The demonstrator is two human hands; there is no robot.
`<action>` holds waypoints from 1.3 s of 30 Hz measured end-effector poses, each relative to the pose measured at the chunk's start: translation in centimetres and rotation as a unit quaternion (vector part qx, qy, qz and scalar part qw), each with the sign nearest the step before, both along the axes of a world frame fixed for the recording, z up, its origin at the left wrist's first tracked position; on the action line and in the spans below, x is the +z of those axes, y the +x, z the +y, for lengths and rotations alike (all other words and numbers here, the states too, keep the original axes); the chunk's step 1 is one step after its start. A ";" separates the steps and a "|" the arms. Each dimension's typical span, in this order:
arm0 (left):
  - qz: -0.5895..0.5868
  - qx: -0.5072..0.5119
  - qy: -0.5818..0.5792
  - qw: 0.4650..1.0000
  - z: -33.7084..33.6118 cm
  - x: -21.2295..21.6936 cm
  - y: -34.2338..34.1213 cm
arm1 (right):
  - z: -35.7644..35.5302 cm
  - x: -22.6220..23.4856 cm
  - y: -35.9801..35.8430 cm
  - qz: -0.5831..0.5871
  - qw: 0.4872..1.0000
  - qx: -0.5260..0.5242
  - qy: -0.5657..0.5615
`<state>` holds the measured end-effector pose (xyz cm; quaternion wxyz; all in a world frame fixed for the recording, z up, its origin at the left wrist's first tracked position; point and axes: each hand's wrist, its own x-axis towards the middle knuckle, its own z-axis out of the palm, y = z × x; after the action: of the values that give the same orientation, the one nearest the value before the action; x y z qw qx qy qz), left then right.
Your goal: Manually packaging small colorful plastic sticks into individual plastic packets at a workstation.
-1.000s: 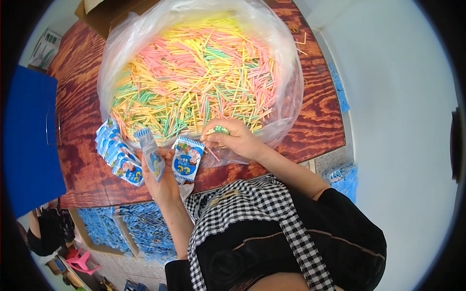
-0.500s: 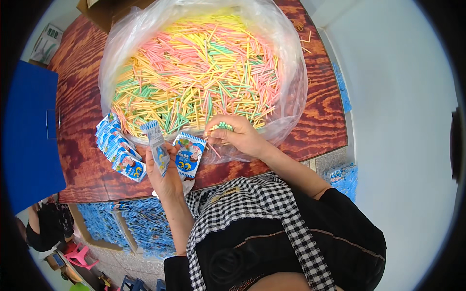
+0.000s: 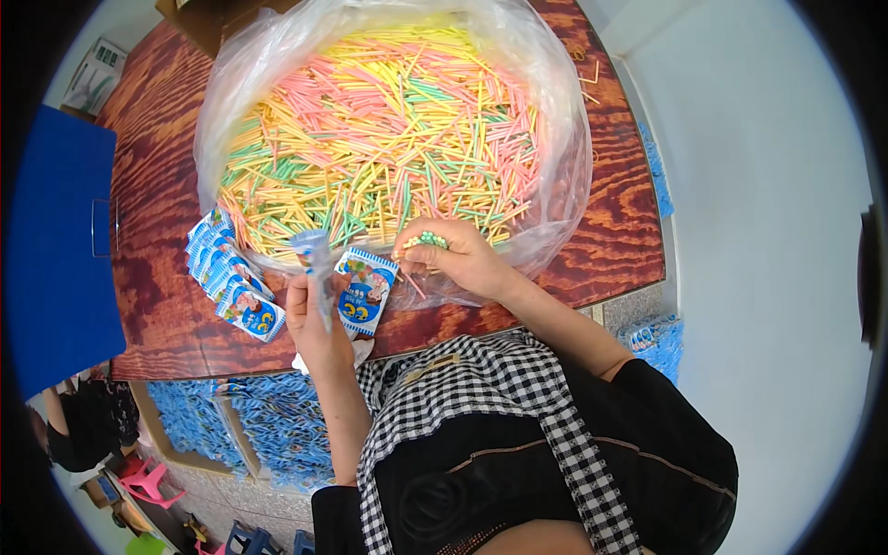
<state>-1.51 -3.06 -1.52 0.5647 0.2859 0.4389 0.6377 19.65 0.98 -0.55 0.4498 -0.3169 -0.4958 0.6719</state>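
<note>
My left hand (image 3: pixel 317 319) grips a small blue-and-white packet (image 3: pixel 314 257) by its side, raised above the table's near edge and blurred by motion. A bundle of thin pastel sticks (image 3: pixel 425 240), their green and yellow ends showing, is clasped in my right hand (image 3: pixel 455 257). One pink stick (image 3: pixel 413 283) pokes out below that fist. Between my hands lies a flat blue packet (image 3: pixel 363 291) with a cartoon print. Beyond them a big clear plastic bag (image 3: pixel 566 199) stands open, full of loose pink, yellow and green sticks (image 3: pixel 370 139).
Overlapping blue packets (image 3: pixel 231 277) lie in a row left of my left hand on the red wood-grain table (image 3: pixel 157 305). Boxes of blue packets (image 3: pixel 277 430) stand below the near edge. A blue panel (image 3: pixel 60 250) is at the left; a person (image 3: pixel 92 416) is at the lower left.
The packet in my left hand has turned and tipped, now showing its narrow edge. My left hand has shifted slightly right. My right hand keeps its hold on the sticks.
</note>
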 end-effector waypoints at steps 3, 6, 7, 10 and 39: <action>0.101 0.011 -0.021 0.995 -0.5 0.6 0.7 | 0.0 0.3 0.1 0.002 1.000 0.004 -0.006; 0.176 -0.006 -0.014 0.984 -0.7 1.1 0.7 | 0.0 0.4 0.1 0.005 1.000 0.007 -0.017; 0.218 -0.024 -0.001 0.976 -0.7 1.1 0.6 | 0.0 0.5 0.1 0.005 1.000 0.008 -0.016; 0.337 -0.046 0.047 0.939 -0.6 1.2 0.4 | 0.1 0.4 0.2 -0.003 0.999 0.015 -0.028; 0.445 -0.071 0.187 0.873 -0.1 0.5 4.1 | 3.3 3.7 -0.4 0.141 0.963 0.042 -0.226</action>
<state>2.62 -3.16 -0.99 0.2889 0.6703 0.4949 0.4715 19.29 4.24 3.14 0.4034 -0.2912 -0.2751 0.8227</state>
